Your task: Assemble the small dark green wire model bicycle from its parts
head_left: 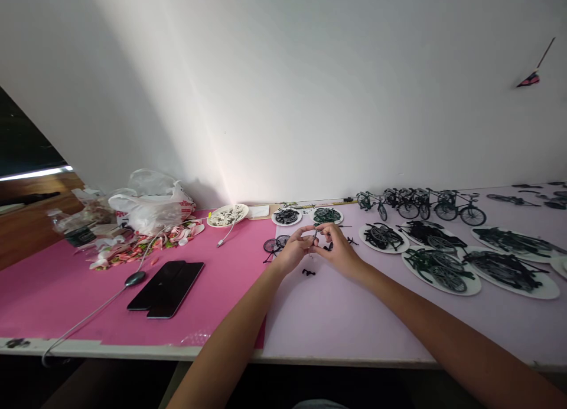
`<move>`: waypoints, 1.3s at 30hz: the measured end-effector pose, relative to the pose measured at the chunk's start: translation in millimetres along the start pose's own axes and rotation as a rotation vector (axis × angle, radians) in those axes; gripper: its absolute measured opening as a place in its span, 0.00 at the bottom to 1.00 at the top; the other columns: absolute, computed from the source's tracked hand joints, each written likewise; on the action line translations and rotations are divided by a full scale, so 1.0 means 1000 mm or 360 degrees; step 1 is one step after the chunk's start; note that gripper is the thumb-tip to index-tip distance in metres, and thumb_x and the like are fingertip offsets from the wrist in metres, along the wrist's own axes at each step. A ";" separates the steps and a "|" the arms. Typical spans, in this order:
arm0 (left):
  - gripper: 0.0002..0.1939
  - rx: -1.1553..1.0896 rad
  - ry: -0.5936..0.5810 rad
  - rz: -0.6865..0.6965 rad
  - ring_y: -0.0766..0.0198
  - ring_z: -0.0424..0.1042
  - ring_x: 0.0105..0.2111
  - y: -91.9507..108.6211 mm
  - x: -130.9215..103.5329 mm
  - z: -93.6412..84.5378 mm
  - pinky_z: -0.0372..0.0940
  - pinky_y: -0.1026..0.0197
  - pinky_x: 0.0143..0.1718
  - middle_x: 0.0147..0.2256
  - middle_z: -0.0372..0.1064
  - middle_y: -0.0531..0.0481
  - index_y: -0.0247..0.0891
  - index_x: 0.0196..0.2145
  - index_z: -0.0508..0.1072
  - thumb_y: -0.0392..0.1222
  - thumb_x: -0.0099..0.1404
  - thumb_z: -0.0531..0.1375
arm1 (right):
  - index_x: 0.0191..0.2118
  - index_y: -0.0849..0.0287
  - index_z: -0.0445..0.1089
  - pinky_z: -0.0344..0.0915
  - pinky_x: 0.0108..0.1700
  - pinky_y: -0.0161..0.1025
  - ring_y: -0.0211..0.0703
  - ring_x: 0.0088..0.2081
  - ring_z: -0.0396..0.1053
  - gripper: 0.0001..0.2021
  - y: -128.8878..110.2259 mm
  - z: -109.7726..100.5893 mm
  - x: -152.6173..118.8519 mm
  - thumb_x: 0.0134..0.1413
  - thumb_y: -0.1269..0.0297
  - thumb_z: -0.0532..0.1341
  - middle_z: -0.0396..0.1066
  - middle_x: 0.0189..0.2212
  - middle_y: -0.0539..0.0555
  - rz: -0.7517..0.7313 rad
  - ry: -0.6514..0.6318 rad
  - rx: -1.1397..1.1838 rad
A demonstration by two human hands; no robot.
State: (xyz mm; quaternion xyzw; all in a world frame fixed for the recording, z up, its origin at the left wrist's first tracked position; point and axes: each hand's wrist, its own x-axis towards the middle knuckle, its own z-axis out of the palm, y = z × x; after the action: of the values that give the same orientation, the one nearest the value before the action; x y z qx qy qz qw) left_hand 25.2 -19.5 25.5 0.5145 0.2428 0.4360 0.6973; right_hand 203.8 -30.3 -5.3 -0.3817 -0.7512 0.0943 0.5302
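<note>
Hands (pixel 315 246) around a small dark part (pixel 315 236).

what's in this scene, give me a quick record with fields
left hand: pinching a small dark part, fingers bent
right hand: on the same part
near hands: dark wheels, loose black piece
right: white plates of bicycle parts
back right: standing model bicycles
left: two black-screened devices, plastic bag

The bench (pixel 230 279) is bright pink on one side, pale lilac on the other; the small bicycles (pixel 460 211) look dark green, perhaps black.
</note>
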 end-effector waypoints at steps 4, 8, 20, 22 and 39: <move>0.29 -0.0028 0.0023 0.0019 0.63 0.70 0.35 0.001 -0.001 0.002 0.63 0.58 0.41 0.33 0.70 0.51 0.37 0.51 0.70 0.36 0.51 0.71 | 0.40 0.52 0.57 0.68 0.43 0.47 0.49 0.43 0.66 0.15 -0.002 -0.001 0.001 0.59 0.60 0.66 0.68 0.52 0.58 0.0012 0.0016 -0.0012; 0.30 -0.0046 0.0023 0.0031 0.64 0.71 0.35 0.003 -0.001 0.004 0.64 0.59 0.41 0.32 0.70 0.52 0.37 0.50 0.70 0.40 0.50 0.74 | 0.39 0.52 0.56 0.68 0.44 0.48 0.51 0.46 0.67 0.15 -0.002 -0.001 0.001 0.59 0.59 0.66 0.69 0.52 0.59 0.0019 0.0007 -0.0013; 0.38 0.0220 0.0345 0.0169 0.60 0.75 0.38 -0.001 0.000 -0.002 0.64 0.57 0.42 0.40 0.79 0.42 0.36 0.56 0.71 0.47 0.51 0.77 | 0.45 0.52 0.62 0.67 0.50 0.48 0.51 0.47 0.67 0.14 -0.005 -0.006 -0.002 0.67 0.47 0.58 0.68 0.45 0.56 0.0223 -0.0090 -0.0037; 0.36 0.0305 0.0400 0.0193 0.61 0.74 0.36 -0.001 0.001 -0.002 0.63 0.58 0.40 0.40 0.80 0.41 0.36 0.55 0.73 0.49 0.51 0.77 | 0.43 0.52 0.63 0.67 0.49 0.48 0.50 0.45 0.68 0.17 -0.004 -0.008 -0.001 0.73 0.45 0.48 0.69 0.41 0.55 0.0247 -0.0125 0.0026; 0.14 0.1017 0.0614 0.0586 0.60 0.72 0.35 -0.011 0.008 -0.002 0.67 0.57 0.39 0.40 0.79 0.42 0.37 0.38 0.81 0.49 0.59 0.71 | 0.40 0.51 0.64 0.57 0.29 0.39 0.47 0.23 0.67 0.14 -0.016 -0.011 0.005 0.69 0.48 0.51 0.68 0.22 0.48 0.0420 0.0040 -0.0189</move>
State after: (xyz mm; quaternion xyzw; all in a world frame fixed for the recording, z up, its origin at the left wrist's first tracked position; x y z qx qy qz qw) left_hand 31.7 -12.5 15.2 0.6487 0.3960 0.5445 0.3547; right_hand 204.7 -41.1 11.7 -0.5090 -0.6920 0.1138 0.4991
